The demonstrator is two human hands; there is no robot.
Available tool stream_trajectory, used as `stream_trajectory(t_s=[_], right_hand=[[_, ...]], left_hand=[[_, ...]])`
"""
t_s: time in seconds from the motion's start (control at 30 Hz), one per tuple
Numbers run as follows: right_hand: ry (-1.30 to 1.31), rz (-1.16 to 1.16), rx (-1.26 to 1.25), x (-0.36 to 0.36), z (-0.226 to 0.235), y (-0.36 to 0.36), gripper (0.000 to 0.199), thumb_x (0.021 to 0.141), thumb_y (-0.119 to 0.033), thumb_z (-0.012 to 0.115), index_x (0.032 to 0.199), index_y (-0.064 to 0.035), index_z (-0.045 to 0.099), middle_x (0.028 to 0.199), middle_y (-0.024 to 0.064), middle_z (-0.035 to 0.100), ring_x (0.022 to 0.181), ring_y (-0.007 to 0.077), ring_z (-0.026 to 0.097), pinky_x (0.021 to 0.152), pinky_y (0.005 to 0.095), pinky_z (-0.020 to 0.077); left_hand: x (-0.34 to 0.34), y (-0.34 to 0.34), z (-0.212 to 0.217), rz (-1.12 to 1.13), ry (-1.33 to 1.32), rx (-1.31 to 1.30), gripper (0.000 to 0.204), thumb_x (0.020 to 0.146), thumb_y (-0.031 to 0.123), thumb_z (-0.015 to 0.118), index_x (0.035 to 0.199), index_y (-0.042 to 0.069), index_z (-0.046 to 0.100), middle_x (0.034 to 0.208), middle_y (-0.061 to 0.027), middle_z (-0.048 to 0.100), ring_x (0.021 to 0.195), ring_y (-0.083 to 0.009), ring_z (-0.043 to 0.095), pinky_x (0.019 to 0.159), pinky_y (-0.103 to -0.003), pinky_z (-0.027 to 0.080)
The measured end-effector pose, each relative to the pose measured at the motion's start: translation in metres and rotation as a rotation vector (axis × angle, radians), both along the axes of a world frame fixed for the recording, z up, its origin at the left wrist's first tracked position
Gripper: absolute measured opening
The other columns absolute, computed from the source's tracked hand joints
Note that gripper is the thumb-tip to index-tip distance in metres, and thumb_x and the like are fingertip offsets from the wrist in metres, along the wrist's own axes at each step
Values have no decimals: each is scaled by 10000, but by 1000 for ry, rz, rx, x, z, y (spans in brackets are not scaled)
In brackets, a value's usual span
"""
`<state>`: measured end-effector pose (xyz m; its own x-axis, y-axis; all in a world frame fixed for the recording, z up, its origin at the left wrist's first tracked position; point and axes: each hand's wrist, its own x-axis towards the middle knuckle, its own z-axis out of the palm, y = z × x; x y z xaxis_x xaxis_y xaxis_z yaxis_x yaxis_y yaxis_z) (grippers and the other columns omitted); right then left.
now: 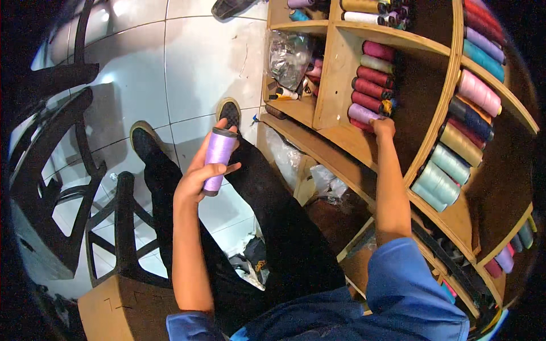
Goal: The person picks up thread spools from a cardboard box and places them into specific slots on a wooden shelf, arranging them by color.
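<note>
My left hand (194,181) is wrapped round a lilac thread spool (219,152) with dark ends, held nearly upright above my legs. To the right, my right hand (384,126) reaches into a compartment of the wooden shelf (325,94). Its fingers close on the end of a second lilac spool (360,112), which lies on its side in a row; the fingertips are partly hidden. Below that spool a red spool (360,125) shows in part. Behind it in the row lie several dark red spools (371,88), a pale spool (376,63) and a magenta spool (379,51).
Neighbouring compartments hold pink (479,91), tan (462,145) and pale blue spools (435,186). A clear plastic bag (289,57) sits in the left compartment. Black chairs (122,227) and a cardboard box (114,310) stand at my left on the white tiled floor (199,57).
</note>
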<state>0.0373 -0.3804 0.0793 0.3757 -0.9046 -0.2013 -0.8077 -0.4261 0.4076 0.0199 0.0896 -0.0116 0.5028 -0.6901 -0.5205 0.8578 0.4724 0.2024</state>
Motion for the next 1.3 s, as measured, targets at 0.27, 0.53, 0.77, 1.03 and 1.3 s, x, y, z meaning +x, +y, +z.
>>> stream_trajectory(t_s=[0.27, 0.53, 0.77, 1.03, 1.3], right_hand=[[67, 128, -38, -4, -10, -17, 482, 634, -320, 762, 1035, -78, 646, 1054, 164, 631, 1006, 308, 597, 870, 364, 464], [-170, 381, -74, 5, 2, 34, 473, 659, -250, 726, 1057, -49, 567, 1004, 198, 633, 946, 346, 609, 849, 396, 466], [-171, 290, 1305, -38, -21, 301, 681, 705, -385, 742, 1193, 4, 468, 936, 180, 637, 842, 311, 632, 733, 375, 502], [-112, 402, 844, -5, 5, 223, 578, 677, -372, 765, 1066, -23, 518, 947, 163, 624, 882, 248, 606, 774, 360, 475], [296, 383, 198, -1, 20, 63, 529, 649, -348, 765, 1039, -22, 620, 1013, 213, 627, 957, 318, 615, 820, 382, 476]], left_hand=[[0, -2, 0, -1, 9, -5, 984, 613, 232, 697, 1436, 165, 162, 1419, -95, 318, 1277, -290, 345, 948, -480, 407], [3, -11, 1, 22, -56, 29, 817, 733, 99, 660, 1396, 145, 185, 1270, -188, 429, 1004, -298, 581, 841, -416, 496], [-18, -22, -13, 205, 183, 74, 672, 843, 133, 584, 1314, 167, 104, 1302, -188, 398, 1049, -322, 540, 811, -441, 512], [-13, -20, -8, 40, 98, 287, 835, 877, 328, 563, 1394, 167, -73, 1426, -190, 271, 1247, -368, 367, 1009, -506, 322], [-5, -14, -4, 64, 128, 310, 946, 859, 353, 585, 1402, 189, -172, 1441, -161, 261, 1210, -365, 419, 975, -470, 370]])
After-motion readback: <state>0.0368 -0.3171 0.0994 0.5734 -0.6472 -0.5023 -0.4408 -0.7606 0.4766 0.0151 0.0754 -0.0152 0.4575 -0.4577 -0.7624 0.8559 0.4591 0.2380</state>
